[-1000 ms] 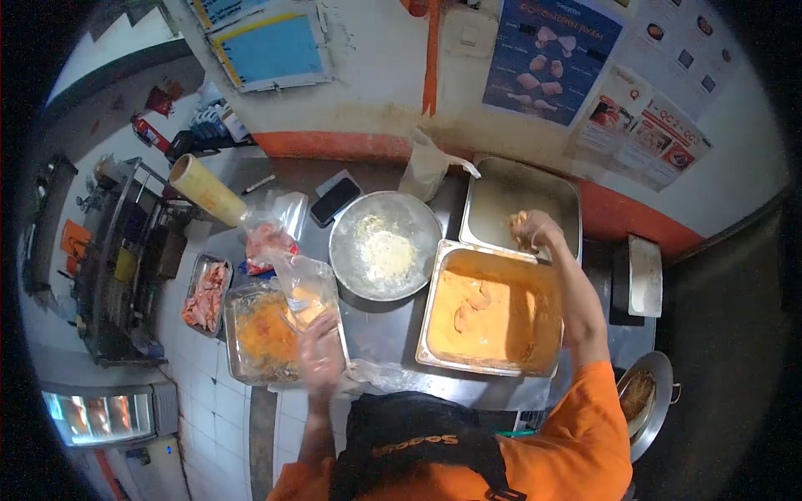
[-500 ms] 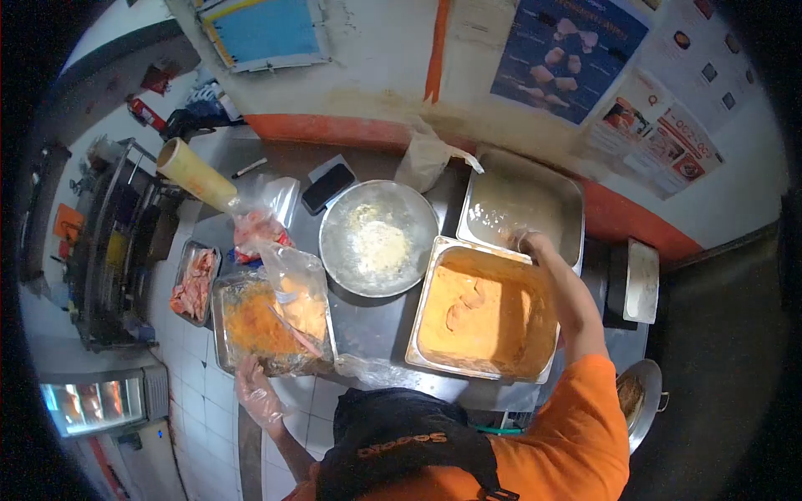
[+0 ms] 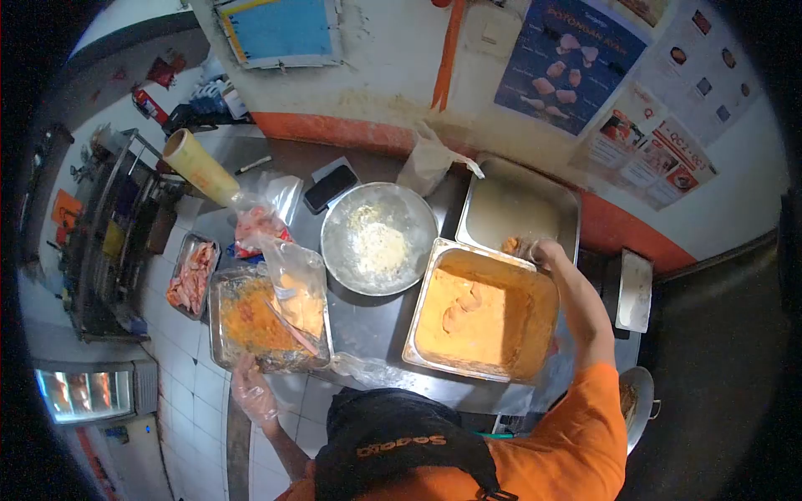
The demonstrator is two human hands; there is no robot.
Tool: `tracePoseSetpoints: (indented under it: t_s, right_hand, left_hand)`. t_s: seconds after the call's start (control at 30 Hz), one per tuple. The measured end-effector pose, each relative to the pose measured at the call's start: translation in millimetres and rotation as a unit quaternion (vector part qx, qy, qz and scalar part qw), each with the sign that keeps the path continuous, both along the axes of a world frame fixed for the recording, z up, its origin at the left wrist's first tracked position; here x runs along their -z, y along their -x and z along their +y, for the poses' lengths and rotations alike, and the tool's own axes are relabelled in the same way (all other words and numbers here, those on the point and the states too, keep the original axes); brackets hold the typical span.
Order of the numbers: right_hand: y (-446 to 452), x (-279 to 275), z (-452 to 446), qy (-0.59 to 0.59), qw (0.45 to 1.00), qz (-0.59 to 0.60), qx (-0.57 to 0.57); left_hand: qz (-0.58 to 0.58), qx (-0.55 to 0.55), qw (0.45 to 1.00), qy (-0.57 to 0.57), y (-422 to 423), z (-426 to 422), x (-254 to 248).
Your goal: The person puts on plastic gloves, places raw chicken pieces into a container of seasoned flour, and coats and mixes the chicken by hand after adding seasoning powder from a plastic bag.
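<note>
My left hand [image 3: 253,392], in a clear plastic glove, hangs with its fingers apart at the front edge of a metal tray [image 3: 214,334] of orange-brown coating. A plastic bag [image 3: 299,294] and a pinkish strip lie on that tray. On the right, my right hand [image 3: 539,250] is closed round a brownish-orange piece [image 3: 510,245], at the near edge of the deep steel pan of cloudy liquid [image 3: 514,200]. Just in front stands a pan of orange powder [image 3: 468,313] with a curved mark in it. A round bowl [image 3: 378,238] holds pale flour.
A phone [image 3: 331,188], a marker [image 3: 254,164], a yellow roll [image 3: 199,167] and a white bag [image 3: 428,163] are at the back. Raw meat fills a small tray [image 3: 194,275] at left. A narrow container [image 3: 634,292] and a wok [image 3: 639,405] stand at right.
My left hand has moved from over the tray's right side to its front edge, leaving the plastic bag. My right hand has come lower, towards the steel pan's near edge.
</note>
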State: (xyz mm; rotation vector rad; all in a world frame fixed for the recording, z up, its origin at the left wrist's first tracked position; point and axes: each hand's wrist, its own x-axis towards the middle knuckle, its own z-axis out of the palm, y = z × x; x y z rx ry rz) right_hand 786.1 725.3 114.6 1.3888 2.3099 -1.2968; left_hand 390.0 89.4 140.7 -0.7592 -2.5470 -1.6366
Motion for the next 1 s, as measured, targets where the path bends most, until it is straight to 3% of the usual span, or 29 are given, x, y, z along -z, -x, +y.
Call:
tracePoseSetpoints:
  t_s: [0.07, 0.17, 0.27, 0.37, 0.47, 0.63, 0.67, 0.77, 0.83, 0.87, 0.93, 1.0]
  right_hand:
    - [-1.5, -9.9, -3.0, 0.006, 1.0, 0.018, -0.001]
    - [11.0, -19.2, 3.6, -0.05, 0.987, -0.131, -0.076]
    - [8.7, -13.1, 4.9, -0.14, 0.965, -0.162, -0.15]
    - [9.1, -13.9, 11.4, -0.096, 0.974, -0.16, -0.13]
    - [8.6, -15.7, 19.4, -0.049, 0.982, -0.155, -0.092]
    - [2.5, -18.5, 35.6, -0.041, 0.99, -0.13, -0.046]
    - [14.5, -61.4, 12.6, -0.058, 0.986, -0.158, 0.001]
    - [13.5, -105.9, -7.4, 0.003, 0.997, -0.048, 0.057]
    - [2.2, -127.2, -30.8, 0.065, 0.99, 0.112, 0.054]
    - [9.8, -156.8, -55.8, 0.024, 0.993, 0.112, 0.015]
    - [24.2, -192.6, -104.0, 0.06, 0.989, 0.133, -0.01]
    - [-0.3, -152.2, -123.8, 0.065, 0.986, 0.146, -0.05]
  left_hand:
    - [-0.03, 0.0, 0.999, -0.038, 3.6, -1.3, 3.1]
    - [-0.129, -0.006, 0.972, -0.194, 13.5, -7.7, 21.3]
    - [-0.111, -0.045, 0.977, -0.174, 7.3, 5.4, 12.4]
    - [0.022, -0.04, 0.999, -0.021, -6.4, 22.4, -18.5]
    - [0.022, -0.076, 0.997, 0.022, -11.6, 29.1, -34.8]
    - [0.022, -0.071, 0.997, -0.021, -2.9, 22.1, -27.5]
    - [0.019, -0.08, 0.996, -0.034, -2.3, 25.4, -29.8]
    - [0.015, -0.082, 0.996, -0.022, -4.2, 25.0, -37.5]
    - [0.03, -0.078, 0.996, -0.007, -4.1, 24.9, -41.0]
    - [0.037, -0.076, 0.996, 0.001, -4.3, 23.4, -42.2]
    - [0.033, -0.078, 0.996, 0.002, -2.3, 20.0, -35.8]
    - [0.06, -0.074, 0.995, 0.019, -0.4, 19.2, -34.1]
